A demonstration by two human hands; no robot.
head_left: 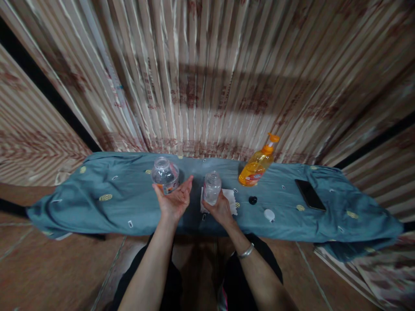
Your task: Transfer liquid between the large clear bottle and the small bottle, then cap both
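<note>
My right hand [221,208] is wrapped round a small clear plastic bottle [212,185] without a cap, held over a white cloth or tissue [231,199]. My left hand [175,199] is palm up with its fingers spread and nothing in it. Just beyond that hand stands a wide clear plastic jar [165,172], uncapped, with a coloured label low on its side. Part of the jar's base is hidden behind my left fingers.
An orange pump bottle [256,167] stands right of centre. A small black cap [253,200], a white lid [269,214] and a dark phone [310,194] lie on the blue-green cloth [126,190] covering the narrow table. A striped curtain [207,86] hangs behind it.
</note>
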